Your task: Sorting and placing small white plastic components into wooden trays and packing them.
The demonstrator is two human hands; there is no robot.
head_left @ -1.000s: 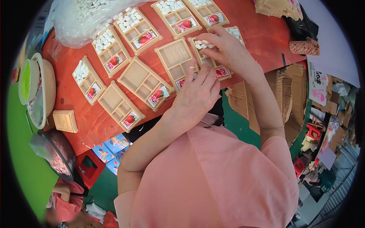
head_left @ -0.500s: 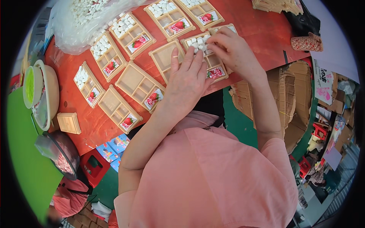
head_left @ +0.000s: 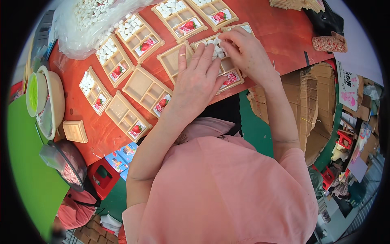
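One tray (head_left: 228, 64), long axis up-L to low-R, is overlapped by spread L hand (head_left: 199, 79), cubes (head_left: 218, 51) being reached from R by R hand (head_left: 248, 53), grip unclear.

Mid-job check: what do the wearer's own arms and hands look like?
Short pink sleeves end above the elbows; the forearms are bare. The left hand wears what looks like a thin ring; none shows on the right hand. Both are ungloved.
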